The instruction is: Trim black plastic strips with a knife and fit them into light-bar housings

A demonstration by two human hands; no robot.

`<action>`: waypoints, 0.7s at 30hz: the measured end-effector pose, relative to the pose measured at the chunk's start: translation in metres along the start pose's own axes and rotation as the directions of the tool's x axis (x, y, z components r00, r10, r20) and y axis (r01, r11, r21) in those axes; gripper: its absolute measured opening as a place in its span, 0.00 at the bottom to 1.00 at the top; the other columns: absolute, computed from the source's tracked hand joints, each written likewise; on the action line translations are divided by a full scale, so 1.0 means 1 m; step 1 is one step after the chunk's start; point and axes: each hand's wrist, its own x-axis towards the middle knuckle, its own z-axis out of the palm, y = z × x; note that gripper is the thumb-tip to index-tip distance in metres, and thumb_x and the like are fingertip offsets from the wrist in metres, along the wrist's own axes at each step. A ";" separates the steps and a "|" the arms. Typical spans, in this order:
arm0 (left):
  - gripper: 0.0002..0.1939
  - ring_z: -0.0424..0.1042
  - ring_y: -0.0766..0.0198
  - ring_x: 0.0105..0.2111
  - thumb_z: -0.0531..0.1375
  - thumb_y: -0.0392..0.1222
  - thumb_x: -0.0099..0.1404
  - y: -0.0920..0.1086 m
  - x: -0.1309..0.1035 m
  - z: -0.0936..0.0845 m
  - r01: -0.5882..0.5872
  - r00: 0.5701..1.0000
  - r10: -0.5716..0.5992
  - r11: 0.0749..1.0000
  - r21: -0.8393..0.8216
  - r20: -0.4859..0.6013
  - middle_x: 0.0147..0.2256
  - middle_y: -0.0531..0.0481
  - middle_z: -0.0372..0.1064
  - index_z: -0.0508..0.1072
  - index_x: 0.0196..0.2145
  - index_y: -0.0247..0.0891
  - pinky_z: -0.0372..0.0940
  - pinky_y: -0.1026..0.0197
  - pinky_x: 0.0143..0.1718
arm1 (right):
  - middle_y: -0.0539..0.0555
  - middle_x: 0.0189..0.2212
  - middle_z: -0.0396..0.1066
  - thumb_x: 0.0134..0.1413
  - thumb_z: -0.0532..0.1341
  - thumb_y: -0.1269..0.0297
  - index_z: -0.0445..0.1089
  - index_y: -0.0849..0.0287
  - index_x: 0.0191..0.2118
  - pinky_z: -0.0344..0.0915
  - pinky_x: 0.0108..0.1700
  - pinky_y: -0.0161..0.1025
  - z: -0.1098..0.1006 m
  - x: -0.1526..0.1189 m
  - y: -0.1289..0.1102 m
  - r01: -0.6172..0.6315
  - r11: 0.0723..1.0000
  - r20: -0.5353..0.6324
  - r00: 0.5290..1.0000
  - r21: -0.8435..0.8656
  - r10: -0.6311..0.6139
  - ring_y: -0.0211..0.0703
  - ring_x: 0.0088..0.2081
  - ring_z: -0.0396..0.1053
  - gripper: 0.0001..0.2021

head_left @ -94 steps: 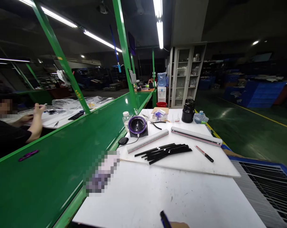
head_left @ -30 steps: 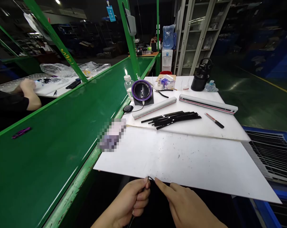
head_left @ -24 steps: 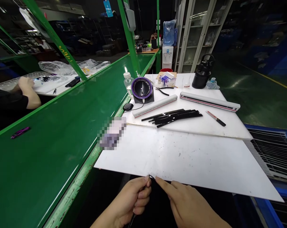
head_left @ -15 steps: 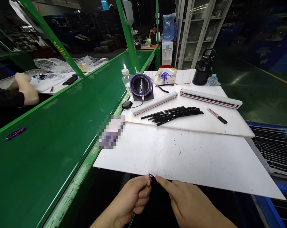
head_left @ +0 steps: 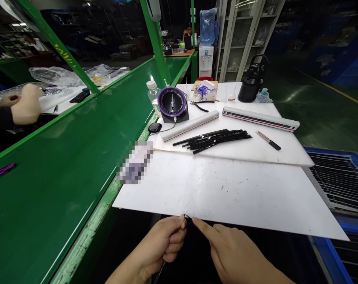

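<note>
Below the table's near edge, my left hand (head_left: 169,239) is closed in a fist around a thin black strip (head_left: 188,216). One end of the strip pokes out above its thumb, and a dark length trails out beneath the fist. My right hand (head_left: 232,245) meets that upper end with the tip of its index finger, apparently pinching it; its thumb is hidden. Farther up on the white foam sheet (head_left: 273,157) lies a bundle of glossy black strips (head_left: 217,139). Beyond them rest two white model train car shells (head_left: 190,125), marked with red lines.
A utility knife (head_left: 269,141) lies right of the strips. Behind are cutting pliers (head_left: 201,105), a round purple-rimmed device (head_left: 172,101), a clear bottle (head_left: 152,96) and a black flask (head_left: 251,83). A green partition (head_left: 78,157) runs along the left; a co-worker's arm (head_left: 26,106) shows beyond it.
The view has shifted slightly, so the table items sit a little farther left and higher. Both hands keep nearly the same pose on the strip. The co-worker's arm has moved.
</note>
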 end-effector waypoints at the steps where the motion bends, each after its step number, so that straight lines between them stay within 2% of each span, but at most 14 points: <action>1: 0.24 0.36 0.76 0.16 0.65 0.58 0.51 0.000 0.000 0.000 0.002 1.000 -0.002 1.000 0.003 0.004 0.18 0.63 0.44 0.57 0.29 0.40 0.31 0.70 0.16 | 0.54 0.40 0.72 0.55 0.51 0.75 0.46 0.46 0.68 0.66 0.37 0.44 -0.001 0.000 0.000 -0.001 1.000 0.001 1.000 0.018 0.001 0.51 0.37 0.72 0.36; 4: 0.24 0.37 0.76 0.16 0.65 0.58 0.51 0.001 0.000 0.000 0.006 1.000 -0.006 1.000 0.007 0.004 0.18 0.63 0.44 0.57 0.29 0.40 0.31 0.69 0.16 | 0.54 0.41 0.72 0.55 0.52 0.75 0.46 0.45 0.68 0.65 0.38 0.43 -0.002 0.000 -0.001 -0.002 0.999 0.003 1.000 0.035 0.002 0.51 0.38 0.72 0.37; 8: 0.24 0.37 0.76 0.16 0.64 0.59 0.52 0.002 0.001 -0.001 0.008 1.000 -0.008 1.000 0.014 0.001 0.18 0.63 0.44 0.58 0.29 0.40 0.31 0.70 0.16 | 0.52 0.38 0.72 0.55 0.51 0.74 0.45 0.44 0.69 0.61 0.32 0.40 -0.003 0.001 -0.002 -0.008 1.000 0.019 1.000 0.006 0.008 0.50 0.34 0.72 0.36; 12: 0.23 0.37 0.76 0.16 0.64 0.58 0.53 0.002 0.002 -0.003 0.012 1.000 -0.013 1.000 0.024 0.019 0.18 0.63 0.44 0.57 0.29 0.40 0.31 0.70 0.16 | 0.53 0.35 0.72 0.55 0.52 0.73 0.41 0.45 0.69 0.48 0.23 0.38 0.001 0.001 -0.006 -0.011 0.993 0.043 0.999 -0.120 0.016 0.49 0.28 0.71 0.38; 15: 0.23 0.37 0.76 0.16 0.64 0.58 0.54 0.002 0.001 -0.004 0.010 1.000 -0.011 0.999 0.035 0.024 0.18 0.62 0.44 0.57 0.29 0.40 0.31 0.70 0.16 | 0.54 0.35 0.71 0.53 0.52 0.73 0.40 0.47 0.70 0.40 0.21 0.39 0.004 0.001 -0.009 -0.032 0.976 0.059 0.997 -0.214 0.046 0.49 0.25 0.70 0.39; 17: 0.23 0.37 0.76 0.17 0.64 0.59 0.54 0.001 0.001 -0.004 0.006 1.000 -0.007 0.999 0.040 0.025 0.18 0.62 0.44 0.57 0.29 0.40 0.32 0.70 0.16 | 0.54 0.34 0.71 0.53 0.52 0.73 0.41 0.48 0.70 0.40 0.21 0.39 0.006 0.000 -0.009 -0.038 0.978 0.042 0.998 -0.205 0.048 0.48 0.25 0.70 0.39; 21: 0.23 0.37 0.76 0.17 0.64 0.59 0.54 0.000 0.002 -0.004 -0.004 1.000 0.003 0.999 0.043 0.028 0.19 0.62 0.44 0.57 0.29 0.40 0.32 0.70 0.16 | 0.53 0.34 0.71 0.55 0.51 0.74 0.44 0.48 0.69 0.44 0.22 0.38 0.005 -0.001 -0.008 -0.012 0.997 -0.007 1.000 -0.080 0.011 0.46 0.28 0.69 0.37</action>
